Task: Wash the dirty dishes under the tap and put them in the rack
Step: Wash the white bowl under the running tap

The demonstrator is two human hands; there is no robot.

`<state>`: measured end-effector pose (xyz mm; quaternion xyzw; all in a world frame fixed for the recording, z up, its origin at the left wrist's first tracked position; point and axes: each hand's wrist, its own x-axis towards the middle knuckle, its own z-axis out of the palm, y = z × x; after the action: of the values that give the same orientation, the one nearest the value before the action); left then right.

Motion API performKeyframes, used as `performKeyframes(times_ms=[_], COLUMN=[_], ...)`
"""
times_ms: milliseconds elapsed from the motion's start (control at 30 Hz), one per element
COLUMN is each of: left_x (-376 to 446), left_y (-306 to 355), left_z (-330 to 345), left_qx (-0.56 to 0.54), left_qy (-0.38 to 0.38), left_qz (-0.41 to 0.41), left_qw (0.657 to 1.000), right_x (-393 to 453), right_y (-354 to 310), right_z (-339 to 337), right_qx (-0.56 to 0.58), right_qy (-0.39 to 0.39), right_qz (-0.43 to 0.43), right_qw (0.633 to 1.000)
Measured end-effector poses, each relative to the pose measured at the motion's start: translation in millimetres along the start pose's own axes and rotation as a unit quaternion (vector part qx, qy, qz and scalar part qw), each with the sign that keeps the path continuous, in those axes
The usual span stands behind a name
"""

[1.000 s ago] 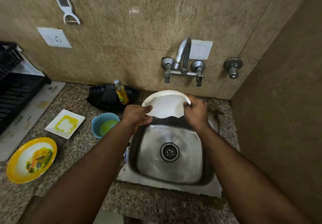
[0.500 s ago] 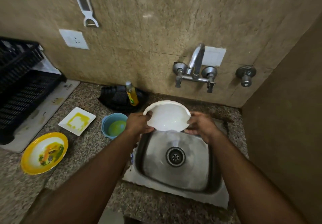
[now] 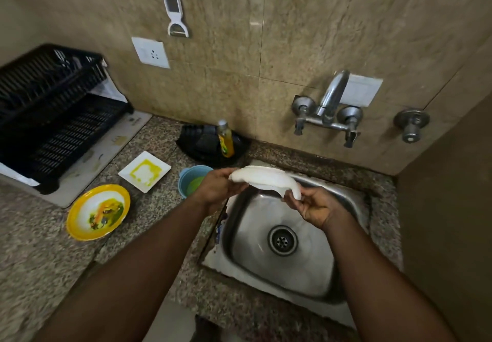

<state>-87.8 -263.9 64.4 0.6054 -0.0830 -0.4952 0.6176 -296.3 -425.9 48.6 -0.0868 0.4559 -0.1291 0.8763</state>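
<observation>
White plate (image 3: 265,180) gripped at both rims by left hand (image 3: 217,191) and right hand (image 3: 315,207) over sink (image 3: 354,203). Tip it to drain, then carry left to rack (image 3: 53,118).

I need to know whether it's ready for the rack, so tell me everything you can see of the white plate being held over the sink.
The white plate is round, plain and smooth, ceramic or melamine by its look. It is tilted nearly edge-on, blurred, over the back of the steel sink. The left hand grips its left rim, the right hand its lower right rim. No food stains show on the visible surface. No water visibly runs onto it.
</observation>
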Motion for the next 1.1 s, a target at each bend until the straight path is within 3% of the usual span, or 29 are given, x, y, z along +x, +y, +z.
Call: performKeyframes(times_ms=[100, 200, 300, 700, 933, 1100], left_x=[2, 3, -3, 4, 22, 43], left_y=[4, -4, -12, 44, 115, 165], left_z=[-1, 4, 7, -39, -152, -281], left_qx=[-0.056, 0.015, 0.014, 0.027, 0.051, 0.134], left_qy=[0.019, 0.028, 0.038, 0.036, 0.045, 0.122], left_qz=[-0.013, -0.031, -0.068, -0.03, 0.019, 0.049], left_qw=[0.998, 0.999, 0.997, 0.999, 0.997, 0.982], right_x=[-2, -5, -6, -8, 38, 95], right_y=[2, 7, 8, 19, 73, 146], right_z=[-2, -4, -5, 44, 155, 271], right_qx=[-0.012, -0.027, -0.038, -0.051, -0.065, -0.064], right_qy=[0.015, 0.027, 0.031, -0.04, -0.138, -0.177], right_qz=[-0.023, -0.027, -0.028, -0.051, -0.047, -0.048], right_qw=[1.0, 0.999, 0.998, 0.997, 0.987, 0.981])
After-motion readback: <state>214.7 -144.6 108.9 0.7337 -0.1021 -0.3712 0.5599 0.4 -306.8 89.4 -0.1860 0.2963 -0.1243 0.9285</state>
